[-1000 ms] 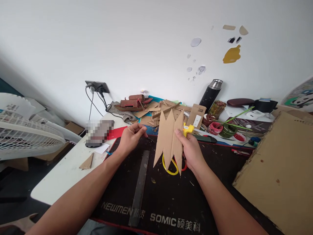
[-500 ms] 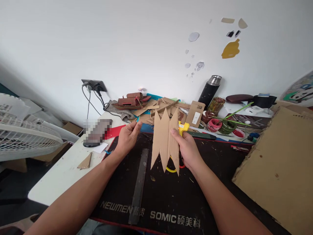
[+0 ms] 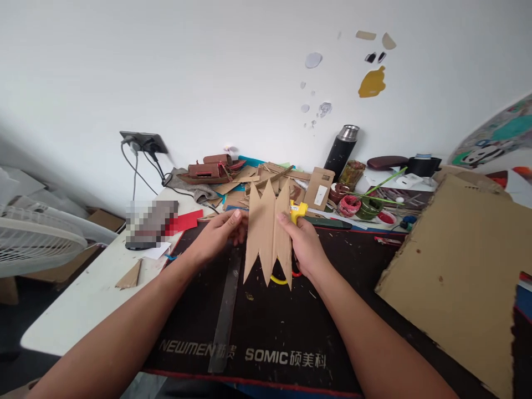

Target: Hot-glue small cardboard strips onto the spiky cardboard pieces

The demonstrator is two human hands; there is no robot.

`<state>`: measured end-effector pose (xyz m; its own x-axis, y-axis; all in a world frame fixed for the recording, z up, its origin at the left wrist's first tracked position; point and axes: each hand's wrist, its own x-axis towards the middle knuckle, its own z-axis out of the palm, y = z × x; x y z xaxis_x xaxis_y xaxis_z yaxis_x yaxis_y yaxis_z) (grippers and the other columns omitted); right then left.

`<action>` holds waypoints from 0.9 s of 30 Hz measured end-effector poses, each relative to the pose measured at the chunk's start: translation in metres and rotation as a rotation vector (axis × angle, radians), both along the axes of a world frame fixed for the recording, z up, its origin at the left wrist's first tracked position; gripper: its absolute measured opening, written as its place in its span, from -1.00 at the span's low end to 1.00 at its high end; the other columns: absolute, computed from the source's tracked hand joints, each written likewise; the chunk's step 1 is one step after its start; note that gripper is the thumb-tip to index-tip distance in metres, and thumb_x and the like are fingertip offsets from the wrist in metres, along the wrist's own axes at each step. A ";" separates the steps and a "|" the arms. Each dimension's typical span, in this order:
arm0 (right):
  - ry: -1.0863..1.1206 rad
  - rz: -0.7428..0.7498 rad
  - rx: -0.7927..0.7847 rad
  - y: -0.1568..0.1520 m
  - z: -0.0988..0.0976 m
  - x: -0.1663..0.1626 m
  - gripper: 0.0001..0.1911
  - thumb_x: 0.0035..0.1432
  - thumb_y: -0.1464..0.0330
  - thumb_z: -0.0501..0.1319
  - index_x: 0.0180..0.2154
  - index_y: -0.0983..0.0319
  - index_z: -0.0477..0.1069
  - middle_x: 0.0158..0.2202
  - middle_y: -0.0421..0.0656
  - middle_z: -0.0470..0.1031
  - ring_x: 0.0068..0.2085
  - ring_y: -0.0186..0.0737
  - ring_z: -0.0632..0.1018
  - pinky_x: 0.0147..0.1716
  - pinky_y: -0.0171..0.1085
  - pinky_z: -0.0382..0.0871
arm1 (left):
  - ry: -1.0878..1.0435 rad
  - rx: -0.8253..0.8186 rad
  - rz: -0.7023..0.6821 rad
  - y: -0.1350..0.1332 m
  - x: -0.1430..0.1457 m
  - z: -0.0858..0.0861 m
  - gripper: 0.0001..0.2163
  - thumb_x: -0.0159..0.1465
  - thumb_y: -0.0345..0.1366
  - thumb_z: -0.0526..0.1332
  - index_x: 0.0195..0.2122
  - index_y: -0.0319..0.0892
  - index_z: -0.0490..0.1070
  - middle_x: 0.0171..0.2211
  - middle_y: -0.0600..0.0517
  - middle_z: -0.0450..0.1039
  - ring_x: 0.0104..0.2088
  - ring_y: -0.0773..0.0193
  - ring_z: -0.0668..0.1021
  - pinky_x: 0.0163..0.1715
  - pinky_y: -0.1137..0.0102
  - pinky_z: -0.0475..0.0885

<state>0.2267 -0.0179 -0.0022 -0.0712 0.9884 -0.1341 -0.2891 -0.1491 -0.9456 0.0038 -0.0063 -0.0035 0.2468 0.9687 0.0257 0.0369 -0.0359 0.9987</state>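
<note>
My right hand grips a cardboard piece by its right edge, thumb on the front face. The piece stands upright above the black mat and has zigzag points at top and bottom, with creases running lengthwise. Close to its left edge is my left hand, fingers loosely bent and apart; whether the fingertips touch the cardboard I cannot tell. Just behind my right hand shows a yellow tool, mostly hidden. Below the cardboard, a yellow loop and a red loop look like scissor handles.
A ruler lies on the black mat. Cardboard scraps, a model boat, a thermos and paint jars line the wall. A large cardboard sheet stands at right, a fan at left.
My left hand has moved right to the cardboard's left edge, its fingers loosening from a closed curl. My right hand still holds the piece. The whole view has shifted slightly.
</note>
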 end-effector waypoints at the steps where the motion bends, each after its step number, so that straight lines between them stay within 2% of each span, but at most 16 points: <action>1: 0.012 -0.001 0.000 0.000 0.001 0.000 -0.47 0.02 -0.11 0.54 -0.21 0.18 0.67 -0.15 -0.02 0.78 -0.04 0.25 0.73 -0.02 0.02 0.58 | -0.030 -0.072 -0.075 -0.002 0.002 -0.001 -0.37 0.26 0.41 0.28 -0.22 -0.16 0.57 -0.43 -0.03 0.52 -0.52 0.26 0.48 -0.55 0.34 0.32; 4: 0.055 0.016 -0.007 -0.002 0.002 -0.002 -0.50 0.03 -0.11 0.53 -0.23 0.16 0.66 -0.17 -0.03 0.77 -0.04 0.24 0.73 -0.03 0.02 0.59 | -0.077 -0.251 -0.181 -0.010 0.011 -0.001 -0.36 0.12 0.43 0.40 -0.29 -0.14 0.54 -0.55 0.04 0.43 -0.61 0.30 0.43 -0.63 0.39 0.27; 7: 0.087 0.059 -0.011 -0.003 0.001 -0.005 -0.49 0.05 -0.12 0.53 -0.21 0.15 0.65 -0.19 -0.05 0.76 -0.10 0.18 0.74 -0.14 -0.05 0.61 | -0.102 -0.400 -0.148 -0.018 0.020 0.000 -0.40 0.03 0.31 0.54 -0.26 -0.14 0.53 -0.55 0.08 0.44 -0.66 0.36 0.40 -0.71 0.46 0.22; 9: 0.105 0.077 -0.009 -0.003 -0.001 -0.006 -0.46 0.04 -0.15 0.53 -0.21 0.15 0.62 -0.30 -0.10 0.72 -0.26 0.05 0.72 -0.32 -0.15 0.59 | -0.126 -0.468 -0.128 -0.019 0.021 0.001 -0.48 0.07 0.17 0.58 -0.27 -0.18 0.52 -0.56 0.08 0.46 -0.69 0.39 0.39 -0.75 0.51 0.18; 12: 0.125 0.062 -0.027 0.000 -0.001 -0.004 -0.41 0.04 -0.21 0.51 -0.31 0.16 0.53 -0.55 -0.25 0.51 -0.59 -0.23 0.51 -0.65 -0.31 0.29 | -0.294 -0.487 -0.050 -0.012 0.012 0.007 -0.65 0.20 -0.07 0.54 -0.33 -0.25 0.53 -0.63 0.07 0.43 -0.77 0.44 0.29 -0.84 0.53 0.08; 14: 0.125 0.039 -0.036 0.002 0.000 -0.001 -0.38 0.04 -0.23 0.49 -0.35 0.18 0.48 -0.62 -0.32 0.38 -0.68 -0.35 0.36 -0.74 -0.37 0.05 | -0.573 -0.447 0.128 -0.002 0.001 0.012 -0.77 0.35 -0.20 0.40 -0.35 -0.25 0.50 -0.68 0.10 0.38 -0.81 0.48 0.20 -0.88 0.55 0.04; 15: 0.120 0.023 -0.027 0.003 0.001 0.000 -0.38 0.04 -0.22 0.50 -0.31 0.19 0.50 -0.62 -0.33 0.37 -0.68 -0.36 0.36 -0.73 -0.39 0.02 | -0.736 -0.412 0.236 0.004 -0.005 0.015 -0.78 0.42 -0.27 0.32 -0.37 -0.24 0.47 -0.70 0.13 0.33 -0.82 0.51 0.17 -0.87 0.59 0.04; 19: 0.045 0.000 0.024 0.002 0.004 0.002 -0.35 0.06 -0.25 0.47 -0.26 0.21 0.51 -0.62 -0.33 0.36 -0.69 -0.37 0.35 -0.73 -0.41 0.01 | -0.890 -0.384 0.376 0.019 -0.018 0.024 -0.75 0.56 -0.37 0.07 -0.30 -0.21 0.38 -0.54 0.08 0.44 -0.76 0.56 0.25 -0.81 0.69 0.13; 23: -0.056 0.058 0.088 -0.004 0.003 -0.003 -0.35 0.10 -0.26 0.43 -0.36 0.21 0.47 -0.63 -0.31 0.38 -0.68 -0.37 0.36 -0.69 -0.37 0.15 | -1.047 -0.461 0.421 0.021 -0.019 0.020 -0.83 0.57 -0.36 0.09 -0.21 -0.21 0.36 -0.52 0.13 0.39 -0.73 0.56 0.25 -0.78 0.70 0.14; 27: -0.136 0.097 0.139 -0.010 0.003 -0.007 -0.33 0.17 -0.29 0.37 -0.41 0.20 0.45 -0.64 -0.28 0.38 -0.67 -0.35 0.39 -0.63 -0.34 0.25 | -1.076 -0.473 0.432 0.021 -0.019 0.015 -0.89 0.54 -0.35 0.17 -0.18 -0.19 0.37 -0.52 0.15 0.36 -0.71 0.56 0.27 -0.78 0.71 0.13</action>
<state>0.2194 -0.0281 0.0009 -0.1571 0.9875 -0.0114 -0.1479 -0.0350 -0.9884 -0.0156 0.0143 0.0115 -0.0230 0.9345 -0.3551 -0.8852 0.1461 0.4418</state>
